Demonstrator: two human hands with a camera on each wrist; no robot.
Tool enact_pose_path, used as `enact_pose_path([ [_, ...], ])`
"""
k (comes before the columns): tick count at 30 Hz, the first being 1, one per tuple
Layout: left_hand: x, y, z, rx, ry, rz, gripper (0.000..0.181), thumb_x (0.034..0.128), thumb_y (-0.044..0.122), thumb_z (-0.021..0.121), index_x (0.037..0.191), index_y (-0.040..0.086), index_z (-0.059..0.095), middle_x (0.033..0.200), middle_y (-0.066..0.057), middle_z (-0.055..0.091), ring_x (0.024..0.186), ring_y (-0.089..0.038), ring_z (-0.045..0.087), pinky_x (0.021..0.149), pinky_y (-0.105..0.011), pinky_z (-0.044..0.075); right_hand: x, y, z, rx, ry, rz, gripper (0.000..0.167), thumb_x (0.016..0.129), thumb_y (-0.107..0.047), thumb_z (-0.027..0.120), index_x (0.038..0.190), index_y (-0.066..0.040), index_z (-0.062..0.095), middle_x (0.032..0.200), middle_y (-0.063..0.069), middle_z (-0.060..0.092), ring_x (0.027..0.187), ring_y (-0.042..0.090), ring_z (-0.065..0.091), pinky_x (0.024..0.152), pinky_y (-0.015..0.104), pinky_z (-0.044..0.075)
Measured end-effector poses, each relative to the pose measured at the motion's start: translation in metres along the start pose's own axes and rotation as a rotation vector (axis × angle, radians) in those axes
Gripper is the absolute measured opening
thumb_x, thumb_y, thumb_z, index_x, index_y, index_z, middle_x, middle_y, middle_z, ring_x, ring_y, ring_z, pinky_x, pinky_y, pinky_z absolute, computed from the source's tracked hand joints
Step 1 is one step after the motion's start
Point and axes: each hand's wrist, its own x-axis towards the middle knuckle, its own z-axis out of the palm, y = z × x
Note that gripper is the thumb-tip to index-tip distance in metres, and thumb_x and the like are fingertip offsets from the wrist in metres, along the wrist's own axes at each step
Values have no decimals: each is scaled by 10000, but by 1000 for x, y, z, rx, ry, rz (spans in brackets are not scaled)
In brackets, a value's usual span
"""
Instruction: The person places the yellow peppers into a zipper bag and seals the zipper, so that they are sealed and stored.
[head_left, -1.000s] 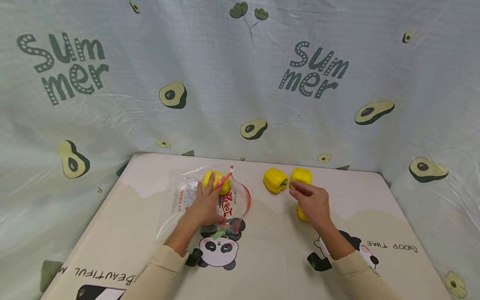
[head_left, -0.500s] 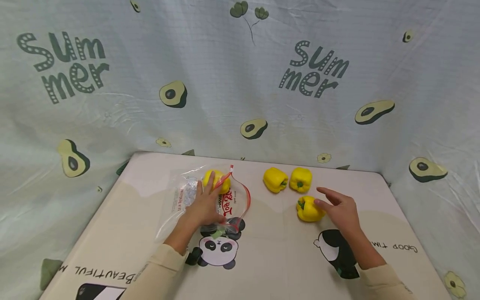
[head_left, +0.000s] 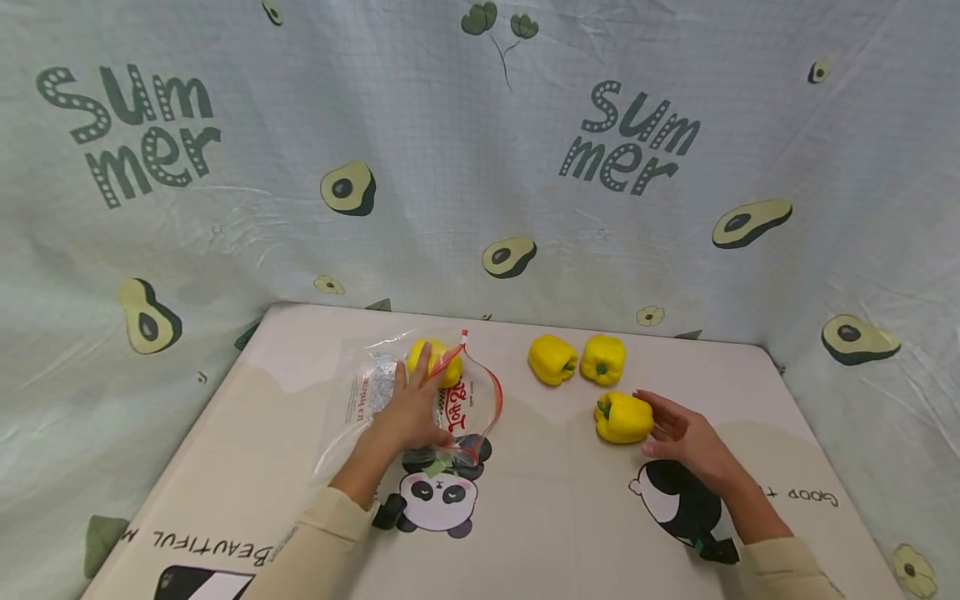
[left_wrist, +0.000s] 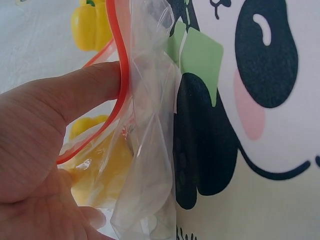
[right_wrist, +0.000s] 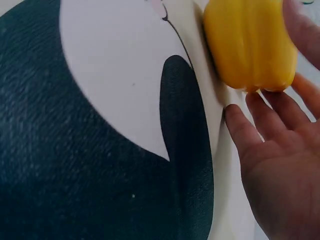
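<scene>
A clear zip bag (head_left: 378, 383) with a red zip edge (left_wrist: 122, 50) lies on the left of the table, its mouth held apart to the right. Inside it is a yellow bell pepper (head_left: 452, 372), partly covered by my left hand (head_left: 405, 417). That hand's fingers are spread at the bag mouth, and the thumb presses against the red edge. On the right, my right hand (head_left: 693, 450) is beside the nearest loose yellow bell pepper (head_left: 625, 418), fingers extended toward its base. In the right wrist view the fingertips (right_wrist: 257, 102) reach the pepper's underside; firm contact is hard to tell.
Two more yellow bell peppers stand behind, one on the left (head_left: 552, 360) and one on the right (head_left: 603, 360). The table (head_left: 540, 517) has a printed panda cover. A patterned curtain (head_left: 420, 167) rises behind its back edge.
My right hand has moved from in front of the back right pepper, rightward and nearer to me, to beside the front pepper. The left hand and the bag have stayed in place.
</scene>
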Motion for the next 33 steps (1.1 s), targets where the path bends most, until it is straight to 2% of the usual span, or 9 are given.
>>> enact_pose_path([
  [3, 1, 0, 0, 2, -2, -7, 1128, 722, 290, 945, 1653, 214, 313, 1780, -63, -113, 1603, -542, -38, 1100, -794, 358, 1, 4, 0, -14, 11, -10, 870, 912, -158, 802, 1617, -4, 317, 1686, 276, 294, 1214, -286, 417, 1041, 47, 421],
  [8, -1, -1, 0, 2, -9, -18, 1125, 725, 292, 944, 1653, 225, 311, 1781, -52, -115, 1608, -530, -39, 1096, -789, 368, 4, 6, 5, -94, 76, 1, 784, 921, -191, 799, 1576, -7, 410, 1632, 267, 410, 1198, -244, 469, 1003, 54, 469],
  [10, -1, -1, -1, 1, -8, -14, 1121, 725, 291, 942, 1652, 223, 315, 1782, -54, -111, 1608, -532, -38, 1110, -774, 369, 4, 5, 6, -118, 107, 21, 748, 920, -191, 802, 1557, -17, 450, 1603, 256, 461, 1239, -144, 548, 982, 64, 495],
  [12, -1, -1, 0, 2, -6, -8, 1115, 724, 293, 943, 1648, 212, 326, 1782, -63, -103, 1604, -542, -28, 1118, -765, 370, 5, 4, 6, -130, 132, 42, 721, 913, -180, 808, 1538, -22, 485, 1572, 251, 503, 1295, 33, 621, 962, 88, 529],
  [15, -1, -1, 0, 5, -5, -9, 1115, 722, 292, 943, 1648, 211, 326, 1781, -61, -108, 1602, -545, -33, 1131, -751, 368, 7, 2, 6, -148, 148, 65, 704, 903, -170, 817, 1521, -27, 512, 1543, 248, 539, 1351, 300, 623, 952, 124, 560],
  [17, -1, -1, 0, 4, -1, -7, 1118, 717, 292, 945, 1647, 208, 330, 1782, -64, -103, 1601, -549, -27, 1129, -753, 367, 7, 1, 6, -159, 157, 75, 695, 896, -166, 824, 1509, -29, 529, 1526, 246, 557, 1346, 369, 617, 942, 130, 568],
  [24, 1, -1, 2, 0, -4, -12, 1133, 713, 283, 948, 1651, 225, 316, 1781, -52, -116, 1604, -537, -39, 1110, -751, 389, 9, 2, 3, -167, 162, 84, 665, 885, -157, 834, 1479, -25, 566, 1506, 237, 581, 1344, 366, 619, 932, 100, 554],
  [33, 0, 1, 0, -3, 3, -18, 1123, 710, 276, 947, 1647, 218, 330, 1782, -52, -105, 1607, -533, -28, 1111, -757, 381, 13, 0, 1, -178, 146, 92, 679, 881, -160, 838, 1483, -19, 559, 1503, 249, 579, 1364, 428, 596, 947, 155, 580],
])
